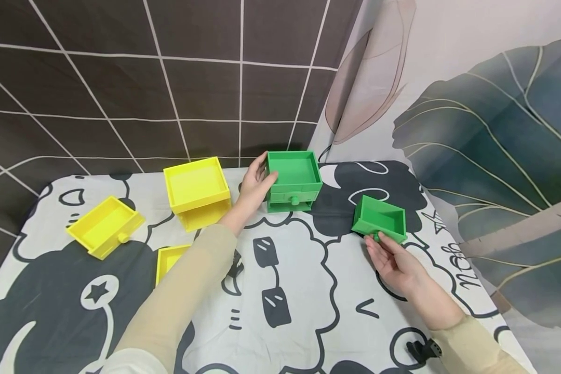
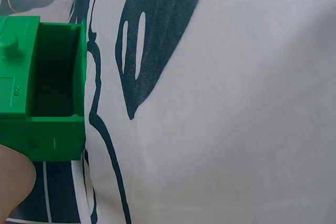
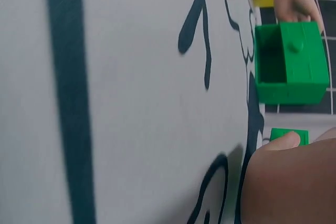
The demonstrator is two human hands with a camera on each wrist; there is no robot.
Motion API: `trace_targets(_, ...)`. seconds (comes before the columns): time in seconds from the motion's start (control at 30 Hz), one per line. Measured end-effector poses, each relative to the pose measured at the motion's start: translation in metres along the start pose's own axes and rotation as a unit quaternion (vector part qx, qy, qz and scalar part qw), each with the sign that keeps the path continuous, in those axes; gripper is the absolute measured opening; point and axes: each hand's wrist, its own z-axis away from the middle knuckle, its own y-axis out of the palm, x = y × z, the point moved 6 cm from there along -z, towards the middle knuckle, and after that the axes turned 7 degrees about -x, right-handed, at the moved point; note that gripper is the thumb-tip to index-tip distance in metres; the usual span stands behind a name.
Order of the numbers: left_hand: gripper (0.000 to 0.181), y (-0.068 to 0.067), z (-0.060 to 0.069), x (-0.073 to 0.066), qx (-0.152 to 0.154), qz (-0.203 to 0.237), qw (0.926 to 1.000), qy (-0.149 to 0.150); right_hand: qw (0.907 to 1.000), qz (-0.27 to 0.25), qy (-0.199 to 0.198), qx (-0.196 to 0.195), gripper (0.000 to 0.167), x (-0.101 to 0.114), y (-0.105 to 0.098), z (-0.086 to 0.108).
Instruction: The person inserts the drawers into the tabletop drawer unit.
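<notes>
A green toy drawer cabinet (image 1: 294,169) stands at the back of the table with a shallow recessed top. Its upper drawer front has a round knob (image 3: 296,45), and the lower slot (image 2: 55,72) is an open hollow. My left hand (image 1: 252,189) grips the cabinet's left side, thumb toward the front. To the right, a loose green drawer (image 1: 383,218) is tilted a little, its open side up. My right hand (image 1: 397,267) pinches that drawer at its front knob, palm turned upward. Only part of the drawer shows in the right wrist view, behind the thumb.
Left of the cabinet stands a yellow drawer cabinet (image 1: 196,184) with an open lower slot. A yellow drawer (image 1: 105,226) lies farther left, and another yellow drawer (image 1: 168,259) is partly hidden by my left sleeve. A dark gridded curtain (image 1: 196,93) hangs behind the patterned tablecloth (image 1: 304,270).
</notes>
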Motion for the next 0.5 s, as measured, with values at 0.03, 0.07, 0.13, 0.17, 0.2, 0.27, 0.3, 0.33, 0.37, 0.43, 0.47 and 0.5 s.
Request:
trace_targets(0.03,0.068,0.000,0.000,0.000,0.000,0.000,1.0000,0.000,1.0000,0.002,0.002,0.001,0.035,-0.002,0.003,-0.001)
trace_targets(0.07,0.067,0.000,0.000,0.000,0.000,-0.001,1.0000,-0.002,1.0000,0.007,0.003,0.000,0.035,-0.005,0.005,-0.002)
trace_targets(0.13,0.068,0.000,0.000,0.000,0.000,-0.001,1.0000,-0.002,0.9998,0.019,0.005,0.003,0.034,-0.009,0.010,-0.004)
trace_targets(0.17,0.068,0.000,0.000,0.000,-0.001,-0.001,1.0000,-0.002,0.9997,0.024,0.008,0.007,0.034,-0.011,0.012,-0.005)
trace_targets(0.2,0.068,0.000,0.000,0.000,-0.001,0.000,1.0000,-0.003,0.9995,0.031,0.006,0.011,0.034,-0.014,0.014,-0.006)
trace_targets(0.27,0.068,-0.001,0.000,0.000,-0.001,0.000,1.0000,-0.005,0.9991,0.039,0.007,0.015,0.033,-0.019,0.018,-0.007)
trace_targets(0.3,0.068,-0.001,0.001,0.000,-0.001,0.000,1.0000,-0.004,0.9990,0.039,0.009,0.017,0.033,-0.021,0.020,-0.008)
trace_targets(0.33,0.068,-0.001,0.001,0.000,-0.001,0.000,1.0000,-0.006,0.9990,0.041,0.009,0.017,0.032,-0.023,0.022,-0.009)
trace_targets(0.37,0.068,-0.001,0.001,0.000,-0.001,0.000,1.0000,-0.007,0.9989,0.044,0.008,0.017,0.032,-0.026,0.023,-0.010)
trace_targets(0.43,0.067,0.000,0.001,0.000,-0.002,0.000,1.0000,-0.007,0.9987,0.050,0.007,0.012,0.032,-0.030,0.027,-0.011)
trace_targets(0.47,0.067,0.000,0.001,0.000,-0.002,0.000,1.0000,-0.007,0.9985,0.053,0.007,0.012,0.033,-0.033,0.028,-0.012)
trace_targets(0.5,0.067,0.000,0.001,0.000,-0.002,0.000,1.0000,-0.006,0.9983,0.057,0.007,0.011,0.033,-0.035,0.030,-0.013)
